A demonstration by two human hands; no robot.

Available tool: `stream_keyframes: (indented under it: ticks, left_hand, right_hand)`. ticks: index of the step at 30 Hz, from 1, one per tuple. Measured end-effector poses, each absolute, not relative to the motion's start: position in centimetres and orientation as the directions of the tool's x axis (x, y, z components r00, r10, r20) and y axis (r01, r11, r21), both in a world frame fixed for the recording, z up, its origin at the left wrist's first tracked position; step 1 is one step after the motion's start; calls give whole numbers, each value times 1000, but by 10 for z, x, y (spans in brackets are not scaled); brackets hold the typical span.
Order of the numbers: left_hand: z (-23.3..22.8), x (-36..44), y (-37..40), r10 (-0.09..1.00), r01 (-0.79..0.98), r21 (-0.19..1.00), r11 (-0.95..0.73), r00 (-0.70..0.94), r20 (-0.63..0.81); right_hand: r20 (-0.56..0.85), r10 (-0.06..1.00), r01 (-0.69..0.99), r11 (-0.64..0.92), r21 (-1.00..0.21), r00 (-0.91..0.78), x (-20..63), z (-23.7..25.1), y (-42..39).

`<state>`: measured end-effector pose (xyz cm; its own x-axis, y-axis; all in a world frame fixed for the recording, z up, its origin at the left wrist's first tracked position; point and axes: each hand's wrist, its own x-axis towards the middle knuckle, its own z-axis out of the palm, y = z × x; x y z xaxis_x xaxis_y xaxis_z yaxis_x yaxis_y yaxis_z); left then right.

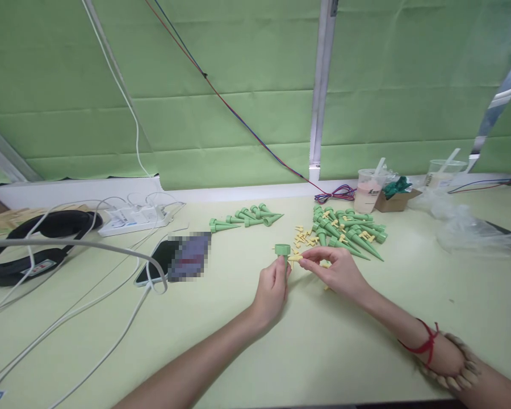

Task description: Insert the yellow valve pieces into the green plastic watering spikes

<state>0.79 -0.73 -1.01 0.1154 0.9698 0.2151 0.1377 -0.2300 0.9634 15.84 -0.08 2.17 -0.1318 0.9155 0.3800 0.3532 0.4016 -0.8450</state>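
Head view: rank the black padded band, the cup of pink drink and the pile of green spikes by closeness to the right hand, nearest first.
1. Pile of green spikes: just beyond the right hand.
2. Cup of pink drink: behind the pile, slightly to the right.
3. Black padded band: far over on the left side.

Pale green tabletop (344, 352); creased green fabric panels (247, 51) behind, grey-white posts (319, 91) between; white ledge (89, 192) beneath.
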Motion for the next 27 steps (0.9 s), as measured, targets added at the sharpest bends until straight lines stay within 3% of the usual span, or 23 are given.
stream_keyframes:
  ticks: [11,13,16,18,20,23,27]
  left_hand:
    - [-9,6,-8,960,219,937,-272,123,250]
    - [-7,8,-9,979,152,973,-174,133,154]
    - [-5,12,-10,989,78,996,-33,145,21]
    - [-5,13,-10,987,78,997,-15,159,2]
    - [-6,12,-10,983,100,994,-31,181,13]
    - [-8,9,-10,978,159,982,-96,199,64]
    - [-8,4,-8,954,281,920,-275,195,226]
  right_hand:
    - [361,890,342,444,-829,-280,159,22,0]
    - [439,847,401,529,-747,-299,161,20,1]
    - [610,704,486,702,-521,-363,164,15,5]
    - [661,618,508,768,-390,-426,167,13,6]
    - [656,591,519,786,-337,-469,168,13,7]
    - [610,627,496,771,-398,-484,167,14,5]
    - [440,793,380,595,-709,-421,159,10,1]
